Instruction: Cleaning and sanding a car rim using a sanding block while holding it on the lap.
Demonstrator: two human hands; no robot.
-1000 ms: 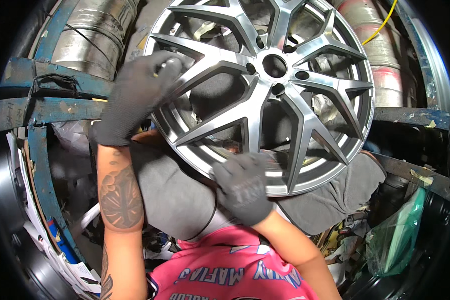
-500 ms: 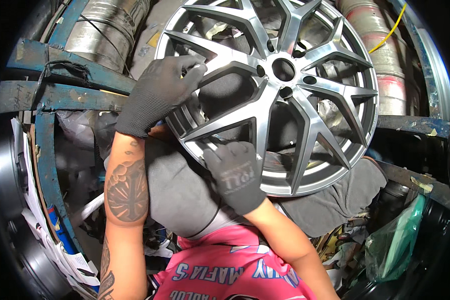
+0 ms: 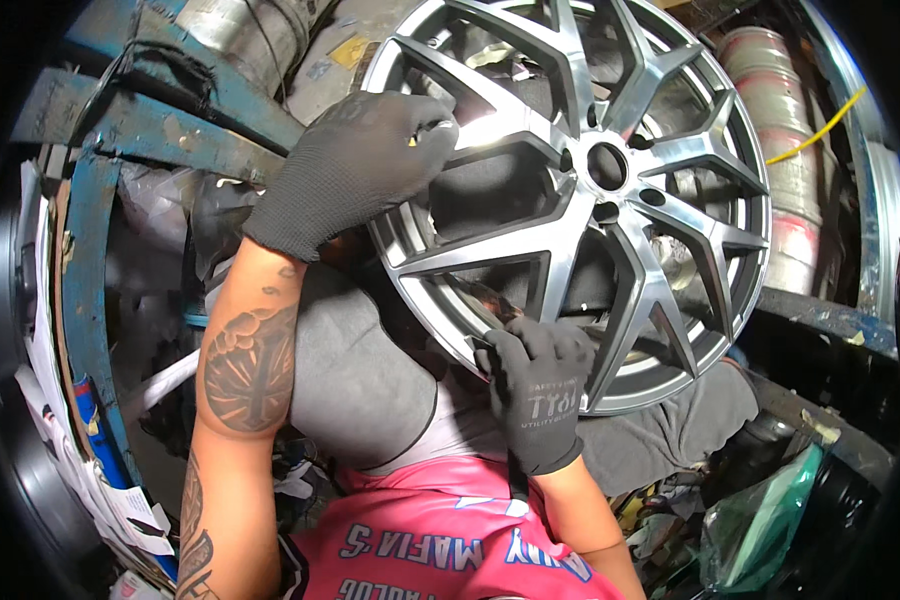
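Note:
A silver and dark grey alloy wheel [image 3: 560, 225] with split spokes leans tilted in front of me, its lower rim close to my lap. My left hand [image 3: 375, 165], in a dark knit glove, is closed at the wheel's left side, against a polished spoke. A small pale and yellowish bit shows between its curled fingers, too small to name. Over the lower rim bend the gloved fingers of my right hand [image 3: 540, 390], gripping the wheel's edge; the thumb side is partly hidden.
Blue metal frame bars [image 3: 95, 270] stand at the left, with papers [image 3: 90, 470] beside them. Ribbed metal cylinders [image 3: 775, 150] and a yellow cable [image 3: 820, 125] lie behind at right. Grey cloth [image 3: 670, 430] is under the wheel; a green plastic bag [image 3: 760, 520] sits lower right.
The wheel appears slightly further right and lower in view. My right hand has moved right along the lower rim; my left hand stays by the left spoke, shifted slightly right and up.

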